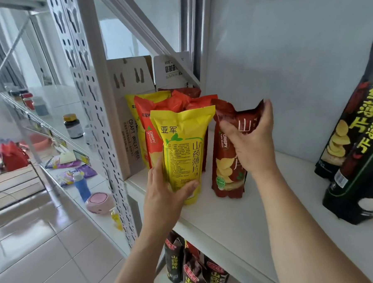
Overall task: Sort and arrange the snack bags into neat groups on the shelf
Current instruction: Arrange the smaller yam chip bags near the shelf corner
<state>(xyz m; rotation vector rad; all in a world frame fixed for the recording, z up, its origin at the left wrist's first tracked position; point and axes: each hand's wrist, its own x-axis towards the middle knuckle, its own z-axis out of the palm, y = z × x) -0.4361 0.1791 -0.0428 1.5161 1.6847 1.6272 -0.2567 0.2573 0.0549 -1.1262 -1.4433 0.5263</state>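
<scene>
my left hand (164, 198) grips the lower part of a tall yellow foil snack bag (182, 150), thumb across its front, and the bag stands upright near the front edge of the white metal shelf board (239, 216). my right hand (251, 138) is closed around the upper part of a dark red foil snack bag (227, 171), which stands just beside the yellow one with a narrow gap between them. bare board runs from the red bag to the right, as far as two large black snack bags (358, 143) leaning near the right edge of view. the front lip of the board lies close under both bags.

behind the yellow bag are two orange bags (147, 126), one more yellow bag (131, 105) and further dark red ones whose number i cannot tell, all packed against an open white cardboard beer carton (131, 131) at the left rear. the perforated white shelf upright (97, 115) bounds that side. on the shelf below stand about four black bags (194, 268). on the neighbouring shelving to the left are a dark pill bottle (73, 126), a blue bottle (82, 185) and a pink round case (99, 202).
</scene>
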